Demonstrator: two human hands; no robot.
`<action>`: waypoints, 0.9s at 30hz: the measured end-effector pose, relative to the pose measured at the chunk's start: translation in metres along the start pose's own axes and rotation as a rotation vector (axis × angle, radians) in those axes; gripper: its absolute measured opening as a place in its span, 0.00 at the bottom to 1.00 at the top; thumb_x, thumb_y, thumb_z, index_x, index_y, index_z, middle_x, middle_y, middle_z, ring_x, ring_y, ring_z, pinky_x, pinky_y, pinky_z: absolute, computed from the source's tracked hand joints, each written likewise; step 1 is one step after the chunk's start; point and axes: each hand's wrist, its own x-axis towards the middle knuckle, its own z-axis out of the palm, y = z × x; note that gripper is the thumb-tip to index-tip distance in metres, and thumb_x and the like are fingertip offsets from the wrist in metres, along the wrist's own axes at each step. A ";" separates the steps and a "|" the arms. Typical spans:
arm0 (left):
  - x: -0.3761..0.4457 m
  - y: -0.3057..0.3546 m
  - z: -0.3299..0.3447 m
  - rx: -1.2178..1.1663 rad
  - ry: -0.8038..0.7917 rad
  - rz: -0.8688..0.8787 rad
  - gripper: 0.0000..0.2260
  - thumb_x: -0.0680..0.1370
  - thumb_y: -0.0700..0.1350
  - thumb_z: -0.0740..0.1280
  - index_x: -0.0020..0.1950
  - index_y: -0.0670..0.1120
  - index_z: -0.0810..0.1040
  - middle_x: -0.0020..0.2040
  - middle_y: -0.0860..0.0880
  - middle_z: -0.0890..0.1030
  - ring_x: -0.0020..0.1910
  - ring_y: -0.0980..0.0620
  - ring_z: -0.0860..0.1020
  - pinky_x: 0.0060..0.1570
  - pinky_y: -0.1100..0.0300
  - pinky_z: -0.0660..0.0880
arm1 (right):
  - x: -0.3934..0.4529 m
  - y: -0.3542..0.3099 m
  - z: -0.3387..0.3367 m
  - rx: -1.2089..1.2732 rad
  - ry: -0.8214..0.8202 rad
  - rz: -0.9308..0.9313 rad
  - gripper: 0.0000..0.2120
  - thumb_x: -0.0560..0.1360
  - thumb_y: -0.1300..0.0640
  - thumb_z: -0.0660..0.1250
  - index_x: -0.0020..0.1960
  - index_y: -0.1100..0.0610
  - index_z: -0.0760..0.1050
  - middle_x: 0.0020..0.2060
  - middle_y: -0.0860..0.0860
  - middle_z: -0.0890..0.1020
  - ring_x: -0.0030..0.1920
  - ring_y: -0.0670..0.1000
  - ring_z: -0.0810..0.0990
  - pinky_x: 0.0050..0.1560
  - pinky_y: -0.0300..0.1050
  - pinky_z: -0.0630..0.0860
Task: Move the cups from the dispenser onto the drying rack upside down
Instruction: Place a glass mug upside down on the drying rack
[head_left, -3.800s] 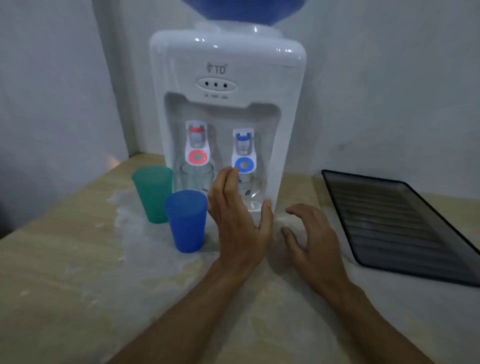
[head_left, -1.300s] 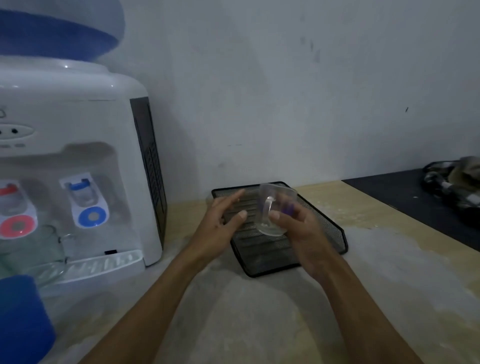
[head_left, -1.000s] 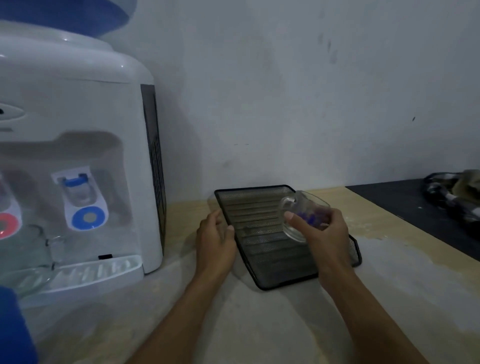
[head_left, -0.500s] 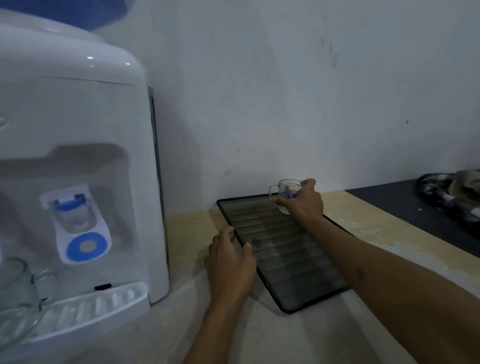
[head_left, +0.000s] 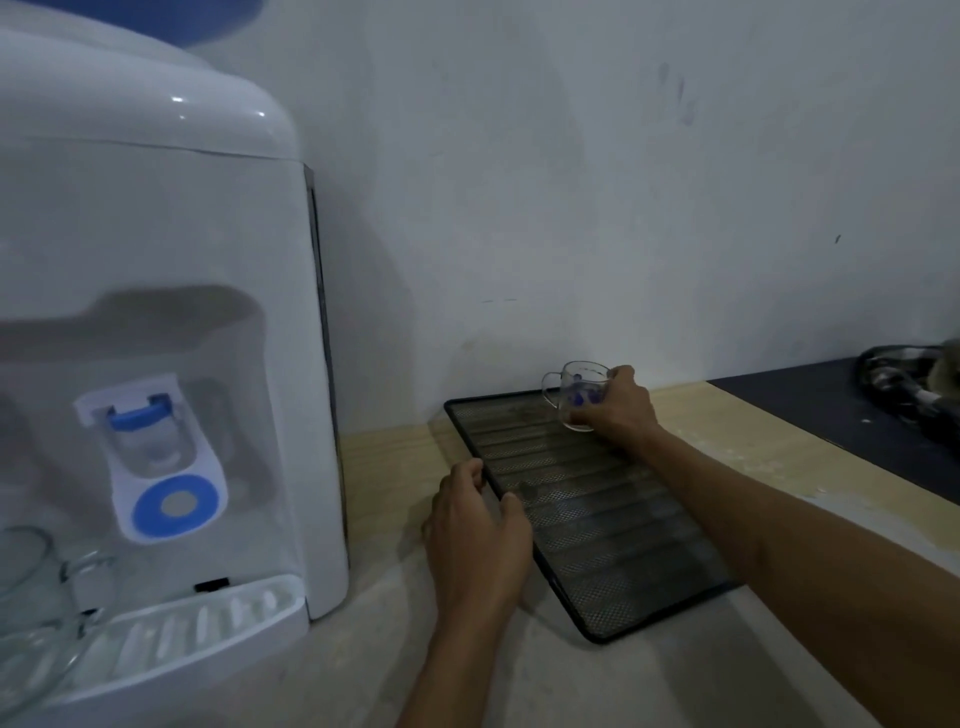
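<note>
A clear glass cup (head_left: 576, 392) with a handle and blue print rests on the far part of the black mesh drying rack (head_left: 597, 525). My right hand (head_left: 621, 408) is wrapped around its right side. Whether it stands upside down I cannot tell for sure. My left hand (head_left: 475, 525) grips the rack's left rim, thumb over the edge. The white water dispenser (head_left: 156, 322) fills the left side. Another clear glass cup (head_left: 36, 582) sits on its drip tray (head_left: 171, 639) at the lower left edge, partly cut off.
The rack lies on a pale wooden counter (head_left: 727, 457) against a white wall. A dark surface (head_left: 841, 415) with a bundle of dark objects (head_left: 914, 384) lies at the far right. The blue tap (head_left: 156, 457) juts out of the dispenser front.
My right hand carried the glass cup from above the rack's middle to its far end and lowered it onto the mesh. My left hand moved onto the rack's left rim.
</note>
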 end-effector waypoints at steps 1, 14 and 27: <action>0.000 0.000 0.000 -0.001 -0.001 -0.003 0.20 0.78 0.46 0.68 0.70 0.54 0.73 0.65 0.57 0.78 0.65 0.55 0.75 0.71 0.48 0.71 | 0.001 0.002 0.000 0.013 -0.004 -0.009 0.41 0.60 0.48 0.86 0.61 0.55 0.63 0.57 0.57 0.79 0.51 0.56 0.78 0.50 0.49 0.78; 0.000 0.003 -0.001 -0.001 -0.001 0.001 0.17 0.77 0.47 0.69 0.65 0.56 0.74 0.59 0.60 0.77 0.61 0.57 0.76 0.68 0.47 0.72 | -0.011 0.003 0.003 0.126 0.014 -0.012 0.41 0.58 0.48 0.87 0.58 0.52 0.61 0.52 0.54 0.78 0.49 0.54 0.79 0.45 0.44 0.77; -0.003 0.008 -0.005 -0.005 -0.001 0.016 0.15 0.76 0.45 0.70 0.59 0.58 0.73 0.56 0.59 0.77 0.59 0.55 0.77 0.67 0.47 0.74 | -0.061 -0.003 -0.006 0.014 0.082 -0.055 0.43 0.68 0.44 0.80 0.73 0.64 0.67 0.68 0.62 0.73 0.69 0.62 0.70 0.64 0.54 0.73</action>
